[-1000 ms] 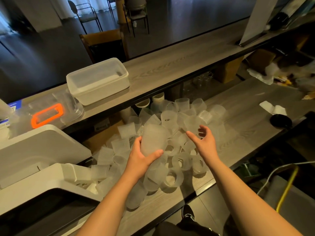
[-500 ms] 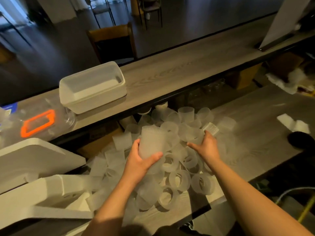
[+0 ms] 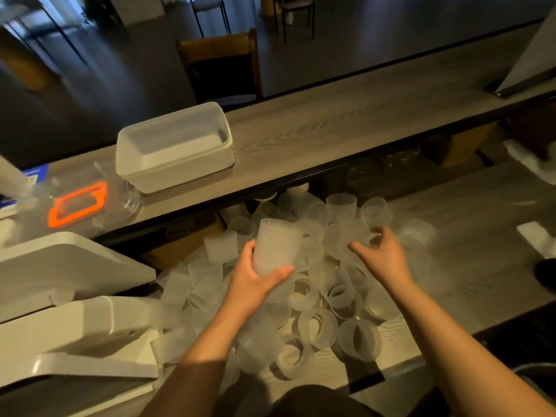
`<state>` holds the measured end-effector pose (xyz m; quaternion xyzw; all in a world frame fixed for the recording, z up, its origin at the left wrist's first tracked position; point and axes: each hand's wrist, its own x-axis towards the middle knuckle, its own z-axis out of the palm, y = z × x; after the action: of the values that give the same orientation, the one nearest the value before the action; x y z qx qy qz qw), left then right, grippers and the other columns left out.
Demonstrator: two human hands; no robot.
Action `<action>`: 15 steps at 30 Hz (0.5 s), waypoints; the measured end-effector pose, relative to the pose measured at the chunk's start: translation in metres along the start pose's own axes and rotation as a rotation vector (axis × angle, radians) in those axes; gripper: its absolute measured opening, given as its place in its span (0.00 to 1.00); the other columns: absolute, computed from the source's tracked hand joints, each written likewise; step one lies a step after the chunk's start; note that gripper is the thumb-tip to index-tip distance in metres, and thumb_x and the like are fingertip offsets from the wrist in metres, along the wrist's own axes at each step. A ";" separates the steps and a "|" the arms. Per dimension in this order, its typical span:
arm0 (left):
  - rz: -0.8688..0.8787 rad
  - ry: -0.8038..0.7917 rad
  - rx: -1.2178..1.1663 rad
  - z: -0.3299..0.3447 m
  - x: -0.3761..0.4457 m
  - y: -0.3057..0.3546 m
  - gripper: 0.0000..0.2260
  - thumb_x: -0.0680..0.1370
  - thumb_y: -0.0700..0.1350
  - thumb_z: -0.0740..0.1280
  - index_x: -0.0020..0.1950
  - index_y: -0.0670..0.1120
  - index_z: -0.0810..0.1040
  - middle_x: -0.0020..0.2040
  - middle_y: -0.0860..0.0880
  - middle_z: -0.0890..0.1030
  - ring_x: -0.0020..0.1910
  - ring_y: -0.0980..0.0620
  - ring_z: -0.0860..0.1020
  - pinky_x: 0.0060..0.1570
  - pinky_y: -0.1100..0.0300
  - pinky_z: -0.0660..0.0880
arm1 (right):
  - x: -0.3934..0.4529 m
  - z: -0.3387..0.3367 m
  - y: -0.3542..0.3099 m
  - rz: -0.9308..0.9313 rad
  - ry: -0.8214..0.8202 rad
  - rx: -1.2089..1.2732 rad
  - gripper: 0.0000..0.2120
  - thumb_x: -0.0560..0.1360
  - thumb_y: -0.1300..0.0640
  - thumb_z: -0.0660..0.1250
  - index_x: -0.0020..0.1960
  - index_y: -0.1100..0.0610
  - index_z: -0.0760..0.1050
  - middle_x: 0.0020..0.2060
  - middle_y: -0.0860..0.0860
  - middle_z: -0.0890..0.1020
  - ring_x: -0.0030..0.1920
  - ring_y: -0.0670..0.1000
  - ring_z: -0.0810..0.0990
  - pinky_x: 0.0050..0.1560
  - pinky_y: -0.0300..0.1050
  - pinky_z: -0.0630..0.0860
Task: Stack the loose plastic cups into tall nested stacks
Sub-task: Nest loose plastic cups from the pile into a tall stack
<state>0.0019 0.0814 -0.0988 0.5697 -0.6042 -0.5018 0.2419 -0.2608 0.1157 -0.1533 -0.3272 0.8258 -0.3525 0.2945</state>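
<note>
Head view: nested cup stack point(image 3: 277, 247) upright within left hand point(image 3: 255, 281) grip.

Lower wood-grain counter point(image 3: 469, 236) carries a heap of loose frosted cups point(image 3: 319, 299). Upper shelf point(image 3: 346, 127) w/ white tub point(image 3: 174, 149) & clear container, orange handle point(image 3: 76, 203).

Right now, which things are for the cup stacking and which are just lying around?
For the job: held cup stack, left hand, right hand, loose cups.

Lying about: white tub, orange-handled lid, wooden chair.
</note>
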 end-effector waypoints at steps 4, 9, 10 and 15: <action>0.024 -0.009 0.031 0.001 0.004 0.001 0.43 0.57 0.69 0.75 0.68 0.56 0.68 0.60 0.56 0.75 0.55 0.57 0.76 0.49 0.57 0.79 | 0.001 -0.013 -0.020 -0.014 -0.048 0.163 0.33 0.70 0.47 0.76 0.70 0.55 0.69 0.62 0.51 0.77 0.60 0.53 0.77 0.61 0.55 0.77; 0.044 -0.043 0.130 0.000 0.006 0.002 0.46 0.57 0.69 0.74 0.71 0.56 0.67 0.62 0.56 0.74 0.58 0.56 0.75 0.52 0.56 0.79 | -0.005 -0.029 -0.048 -0.090 -0.241 0.395 0.27 0.73 0.49 0.74 0.69 0.48 0.70 0.56 0.45 0.77 0.56 0.47 0.78 0.54 0.44 0.76; 0.048 -0.052 0.161 0.000 0.007 0.002 0.46 0.57 0.69 0.74 0.72 0.57 0.66 0.63 0.56 0.73 0.58 0.56 0.75 0.53 0.54 0.79 | -0.007 -0.030 -0.052 -0.117 -0.287 0.418 0.25 0.74 0.50 0.73 0.68 0.47 0.70 0.57 0.45 0.77 0.57 0.46 0.78 0.53 0.43 0.76; 0.137 -0.078 0.256 -0.001 0.004 0.005 0.39 0.59 0.68 0.75 0.68 0.63 0.65 0.62 0.60 0.72 0.58 0.59 0.73 0.52 0.58 0.77 | -0.017 -0.029 -0.064 -0.225 -0.425 0.405 0.29 0.71 0.44 0.74 0.70 0.47 0.71 0.62 0.46 0.76 0.60 0.47 0.77 0.54 0.41 0.75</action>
<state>-0.0007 0.0770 -0.0947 0.5334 -0.7096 -0.4248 0.1775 -0.2492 0.1054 -0.0825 -0.4176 0.6173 -0.4639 0.4788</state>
